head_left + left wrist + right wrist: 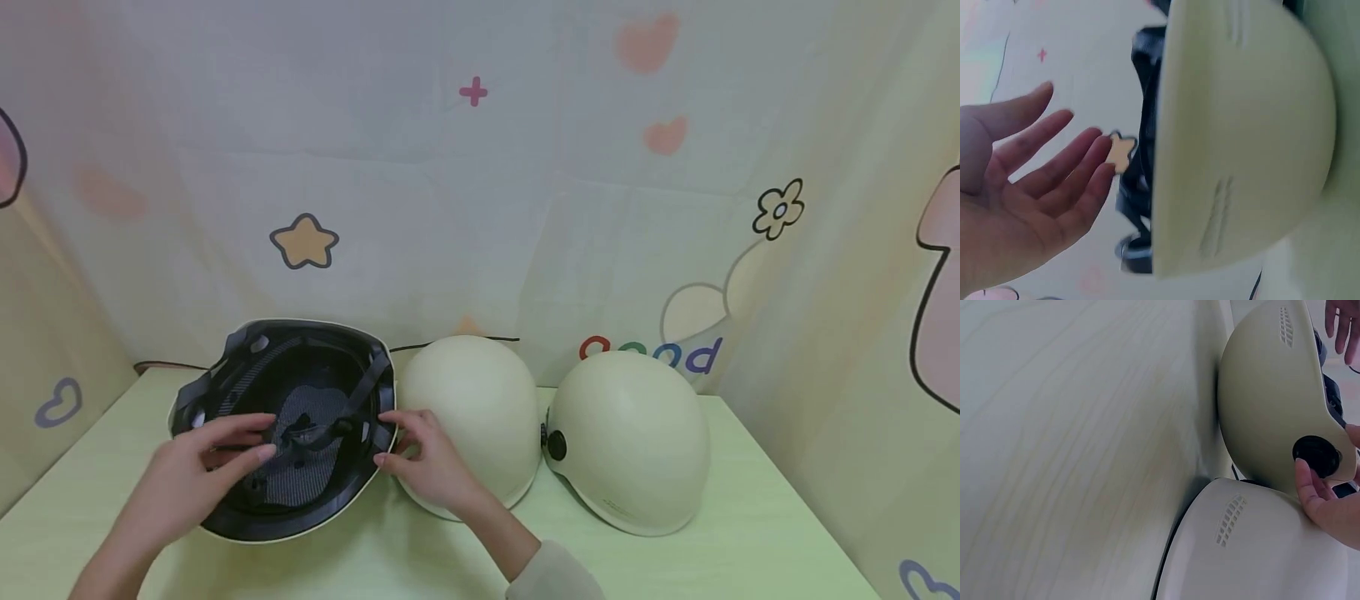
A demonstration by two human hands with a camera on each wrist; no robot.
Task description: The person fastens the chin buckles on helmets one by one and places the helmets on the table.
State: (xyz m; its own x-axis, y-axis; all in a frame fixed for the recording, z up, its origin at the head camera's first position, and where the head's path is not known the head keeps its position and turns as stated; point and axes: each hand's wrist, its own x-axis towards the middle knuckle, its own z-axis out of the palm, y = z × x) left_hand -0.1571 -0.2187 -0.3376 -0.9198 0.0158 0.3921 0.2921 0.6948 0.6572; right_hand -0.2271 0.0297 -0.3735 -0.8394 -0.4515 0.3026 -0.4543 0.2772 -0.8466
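Note:
An upturned cream helmet (300, 521) sits at the left of the table, its black padded inside and chin straps facing up. My left hand (183, 475) hovers over its opening with fingers loosely extended; in the left wrist view, nothing is in that hand. With my right hand (427, 462) I grip the helmet's right rim between thumb and fingers. The right wrist view has a digit of that hand against the round black knob (1317, 456) on the shell's side. Part of the right hand is cut off in that view.
Two more cream helmets stand dome up to the right: a middle one (472, 417) beside the upturned helmet, and a right one (637, 442) with a black side knob. A printed curtain (420, 208) hangs behind the pale green table (780, 517).

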